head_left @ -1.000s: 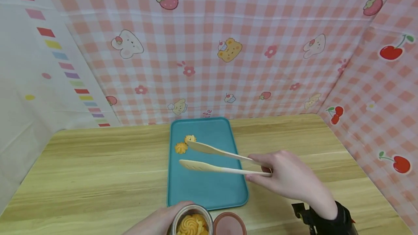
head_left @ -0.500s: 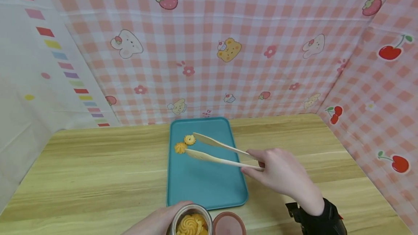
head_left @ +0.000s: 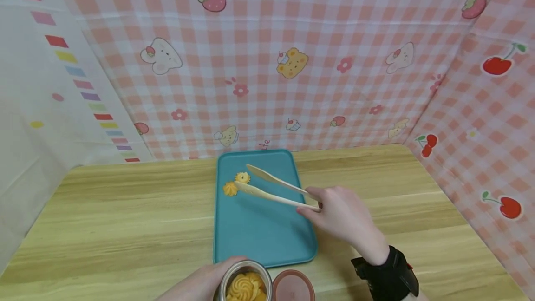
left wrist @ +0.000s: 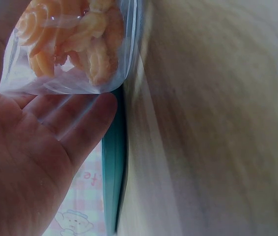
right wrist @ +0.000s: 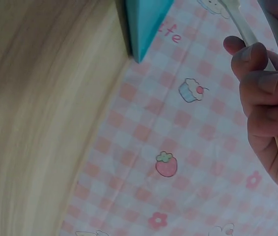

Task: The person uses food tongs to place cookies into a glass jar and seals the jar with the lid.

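My right hand [head_left: 340, 210] grips pale wooden tongs [head_left: 271, 196] by the handle end, fingers curled round them in the right wrist view. The tong arms are spread over the teal tray [head_left: 267, 245] with nothing between their tips. At the tray's far left lie two golden cookies: a ridged swirl [head_left: 230, 189] and a paler round cookie [head_left: 242, 178]. The nearer tong tip overlaps the swirl's right edge in the head view. My left hand [head_left: 205, 280] holds a clear jar [left wrist: 70, 90] from its left side, thumb and fingers around it. Piped cookies [head_left: 245, 288] fill the jar.
A round reddish-brown lid [head_left: 293, 287] lies right of the jar, just in front of the tray. The wooden table [head_left: 125, 226] ends at a pink checked cloth wall [head_left: 259, 27] behind, with more cloth on both sides.
My right hand has moved left and away from me with the tongs, bringing their tips up beside the two tray cookies. The left hand and jar have stayed in place.
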`<action>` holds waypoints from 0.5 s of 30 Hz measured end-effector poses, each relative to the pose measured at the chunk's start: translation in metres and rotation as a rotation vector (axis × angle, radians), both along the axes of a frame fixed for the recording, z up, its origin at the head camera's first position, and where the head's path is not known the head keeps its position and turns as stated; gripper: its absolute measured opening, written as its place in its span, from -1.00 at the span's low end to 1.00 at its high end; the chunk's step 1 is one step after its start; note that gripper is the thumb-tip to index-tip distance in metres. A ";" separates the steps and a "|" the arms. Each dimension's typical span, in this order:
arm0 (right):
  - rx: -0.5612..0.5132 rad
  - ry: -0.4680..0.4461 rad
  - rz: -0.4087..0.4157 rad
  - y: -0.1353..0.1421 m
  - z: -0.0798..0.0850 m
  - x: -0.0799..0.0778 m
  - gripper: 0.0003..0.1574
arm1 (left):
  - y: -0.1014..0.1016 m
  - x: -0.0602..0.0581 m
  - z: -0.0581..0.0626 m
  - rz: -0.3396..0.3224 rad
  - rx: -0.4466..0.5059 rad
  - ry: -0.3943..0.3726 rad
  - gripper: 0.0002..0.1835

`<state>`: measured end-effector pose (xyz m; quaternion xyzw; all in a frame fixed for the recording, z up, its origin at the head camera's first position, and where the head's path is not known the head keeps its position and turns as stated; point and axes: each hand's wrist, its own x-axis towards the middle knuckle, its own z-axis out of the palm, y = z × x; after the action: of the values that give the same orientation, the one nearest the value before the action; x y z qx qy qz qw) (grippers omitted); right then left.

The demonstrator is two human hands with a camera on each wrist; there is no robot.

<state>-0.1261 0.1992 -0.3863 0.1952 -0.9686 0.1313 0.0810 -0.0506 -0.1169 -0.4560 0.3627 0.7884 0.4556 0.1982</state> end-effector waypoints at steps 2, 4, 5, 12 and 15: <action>-0.001 -0.019 -0.014 -0.002 -0.002 -0.003 -0.61 | 0.000 0.000 0.000 -0.003 -0.002 0.004 -0.25; -0.001 -0.055 -0.040 -0.006 -0.002 -0.007 -0.60 | 0.001 -0.001 -0.001 -0.005 -0.003 0.007 -0.24; -0.002 -0.069 -0.050 -0.008 -0.002 -0.010 -0.59 | 0.000 -0.001 -0.002 -0.004 -0.005 0.010 -0.24; -0.011 -0.086 -0.076 -0.021 -0.006 -0.025 -0.55 | -0.002 0.000 -0.004 0.002 -0.009 -0.007 -0.24; -0.015 -0.087 -0.081 -0.022 -0.008 -0.026 -0.52 | -0.001 -0.001 -0.004 -0.005 -0.005 -0.003 -0.24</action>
<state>-0.1524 0.1767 -0.3942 0.1494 -0.9772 0.1436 0.0455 -0.0518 -0.1181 -0.4602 0.3633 0.7885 0.4535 0.2015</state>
